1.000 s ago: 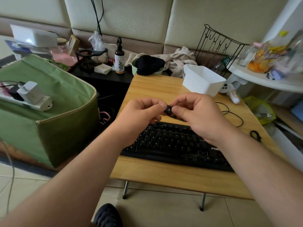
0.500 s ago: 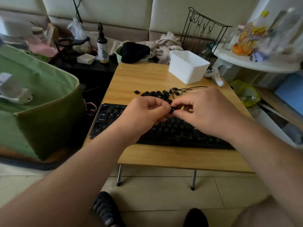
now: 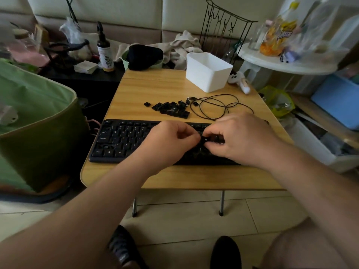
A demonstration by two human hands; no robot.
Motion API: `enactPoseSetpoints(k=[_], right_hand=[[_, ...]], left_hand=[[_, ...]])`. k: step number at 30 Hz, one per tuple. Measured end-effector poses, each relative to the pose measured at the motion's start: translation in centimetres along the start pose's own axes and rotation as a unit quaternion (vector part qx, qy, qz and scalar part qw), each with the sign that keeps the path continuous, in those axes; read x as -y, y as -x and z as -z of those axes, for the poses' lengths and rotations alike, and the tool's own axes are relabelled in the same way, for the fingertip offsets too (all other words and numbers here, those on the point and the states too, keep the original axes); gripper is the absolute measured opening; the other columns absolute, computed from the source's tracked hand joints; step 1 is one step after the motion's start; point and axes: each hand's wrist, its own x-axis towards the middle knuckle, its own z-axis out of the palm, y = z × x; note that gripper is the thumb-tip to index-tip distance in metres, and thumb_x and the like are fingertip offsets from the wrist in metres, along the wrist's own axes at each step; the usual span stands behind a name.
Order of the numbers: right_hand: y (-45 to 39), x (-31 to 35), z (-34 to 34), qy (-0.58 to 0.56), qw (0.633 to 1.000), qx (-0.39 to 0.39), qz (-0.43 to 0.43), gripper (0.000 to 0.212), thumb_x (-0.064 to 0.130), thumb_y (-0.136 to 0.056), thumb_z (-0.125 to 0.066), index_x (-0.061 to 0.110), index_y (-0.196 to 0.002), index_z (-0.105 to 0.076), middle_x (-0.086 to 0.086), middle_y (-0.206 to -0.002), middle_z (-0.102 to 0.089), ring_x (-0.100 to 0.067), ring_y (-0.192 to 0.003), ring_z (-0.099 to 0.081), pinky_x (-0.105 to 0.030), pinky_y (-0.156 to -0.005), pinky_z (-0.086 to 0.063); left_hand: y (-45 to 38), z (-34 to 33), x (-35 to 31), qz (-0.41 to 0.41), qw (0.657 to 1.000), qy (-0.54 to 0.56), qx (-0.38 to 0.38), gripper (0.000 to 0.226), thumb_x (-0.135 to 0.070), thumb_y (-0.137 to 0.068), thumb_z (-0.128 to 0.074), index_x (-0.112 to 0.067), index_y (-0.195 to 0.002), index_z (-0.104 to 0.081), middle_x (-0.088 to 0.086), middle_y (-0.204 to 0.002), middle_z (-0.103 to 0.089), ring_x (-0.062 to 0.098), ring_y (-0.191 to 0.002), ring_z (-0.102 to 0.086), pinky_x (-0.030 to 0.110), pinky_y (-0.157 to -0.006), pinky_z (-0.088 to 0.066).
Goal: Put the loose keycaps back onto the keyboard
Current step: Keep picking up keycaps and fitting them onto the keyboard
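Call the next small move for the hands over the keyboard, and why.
Probably press it down: both hands, left hand and right hand, pinch a black keycap low over the keyboard, apparently at a slot. A pile of loose keycaps still waits behind it.

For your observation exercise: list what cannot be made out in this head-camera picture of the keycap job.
- Keycap: mostly covered by the fingertips of the left hand and right hand; legend unreadable.
- Keyboard: right half hidden under both hands.
- Loose keycaps: too small to read.

Black keyboard (image 3: 124, 140) flat on table; loose keycaps (image 3: 171, 108) heaped behind.
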Motion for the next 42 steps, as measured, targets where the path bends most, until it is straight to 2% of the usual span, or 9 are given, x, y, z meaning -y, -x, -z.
enactPoseSetpoints(k=[1,3,4,6,18,24,28,36,42], right_hand=[[0.0,-0.2,-0.5,-0.011,1.0,0.008,-0.011,0.03,0.052,-0.09,-0.065,0.04,-0.116,-0.073,0.016,-0.101,-0.069,-0.016,-0.1,-0.059,-0.039,-0.076,-0.055],[0.1,-0.5,-1.6,-0.046,0.998,0.04,-0.029,0.027,0.053,-0.089,-0.068,0.041,-0.113,-0.073,0.019,-0.107,-0.065,-0.013,-0.108,-0.053,-0.04,-0.086,-0.053],[0.1,-0.6,-2.1,-0.062,0.996,0.057,-0.038,0.025,0.053,-0.089,-0.07,0.042,-0.111,-0.073,0.019,-0.107,-0.061,-0.012,-0.11,-0.049,-0.041,-0.09,-0.051],[0.0,-0.8,-2.7,-0.081,0.991,0.088,-0.053,0.023,0.054,-0.088,-0.071,0.043,-0.109,-0.073,0.019,-0.104,-0.055,-0.012,-0.109,-0.043,-0.042,-0.093,-0.048],[-2.4,-0.3,-2.2,-0.065,0.977,0.191,-0.07,0.02,0.049,-0.087,-0.075,0.04,-0.106,-0.076,0.022,-0.096,-0.062,-0.018,-0.115,-0.043,-0.045,-0.093,-0.051],[-3.2,0.6,-2.0,-0.083,0.969,0.201,-0.117,0.009,0.034,-0.081,-0.085,0.033,-0.084,-0.077,0.014,-0.084,-0.07,-0.011,-0.085,-0.063,-0.042,-0.08,-0.06],[-3.7,0.8,-2.2,-0.105,0.96,0.214,-0.15,0.014,0.022,-0.079,-0.088,0.029,-0.076,-0.077,0.01,-0.082,-0.071,-0.015,-0.081,-0.065,-0.039,-0.075,-0.061],[-4.0,0.2,-2.7,-0.125,0.95,0.245,-0.15,0.01,0.024,-0.082,-0.086,0.03,-0.081,-0.078,0.01,-0.086,-0.072,-0.014,-0.084,-0.066,-0.035,-0.076,-0.058],[-4.4,-1.1,-1.1,-0.188,0.945,0.236,-0.123,0.005,0.035,-0.086,-0.082,0.034,-0.091,-0.081,0.016,-0.087,-0.075,-0.006,-0.086,-0.068,-0.032,-0.08,-0.058]], left_hand=[[0.0,0.3,0.2,-0.026,0.996,-0.085,-0.012,0.009,-0.036,-0.097,-0.069,-0.034,-0.095,-0.077,-0.014,-0.076,-0.07,-0.002,-0.063,-0.06,0.013,-0.054,-0.047],[-0.2,0.6,1.0,-0.088,0.971,-0.22,-0.043,0.009,-0.037,-0.095,-0.068,-0.035,-0.096,-0.076,-0.016,-0.081,-0.068,0.002,-0.077,-0.061,0.022,-0.078,-0.054],[-0.3,0.6,1.3,-0.114,0.96,-0.252,-0.052,0.009,-0.037,-0.094,-0.068,-0.034,-0.096,-0.076,-0.016,-0.084,-0.067,0.003,-0.083,-0.059,0.028,-0.092,-0.05],[-0.4,0.5,1.6,-0.13,0.952,-0.273,-0.054,0.01,-0.039,-0.093,-0.069,-0.036,-0.099,-0.076,-0.016,-0.089,-0.064,0.009,-0.092,-0.053,0.033,-0.1,-0.041],[-1.1,-0.6,1.8,-0.1,0.947,-0.304,-0.031,0.016,-0.055,-0.09,-0.066,-0.049,-0.104,-0.072,-0.016,-0.105,-0.062,0.02,-0.112,-0.043,0.041,-0.097,-0.041],[-1.0,-1.2,1.6,-0.099,0.944,-0.314,-0.031,0.016,-0.058,-0.089,-0.067,-0.047,-0.1,-0.073,-0.015,-0.106,-0.06,0.018,-0.112,-0.041,0.036,-0.089,-0.033],[-1.0,-1.3,1.4,-0.091,0.94,-0.328,-0.033,0.018,-0.061,-0.088,-0.067,-0.047,-0.099,-0.073,-0.016,-0.105,-0.058,0.016,-0.111,-0.039,0.035,-0.09,-0.031],[-1.1,-1.7,1.1,-0.103,0.927,-0.359,-0.041,0.016,-0.058,-0.088,-0.065,-0.048,-0.097,-0.075,-0.016,-0.102,-0.056,0.017,-0.111,-0.04,0.035,-0.09,-0.032],[-1.6,-0.8,1.4,-0.118,0.945,-0.3,-0.046,0.016,-0.057,-0.09,-0.065,-0.048,-0.099,-0.075,-0.016,-0.097,-0.057,0.018,-0.11,-0.042,0.037,-0.092,-0.034]])
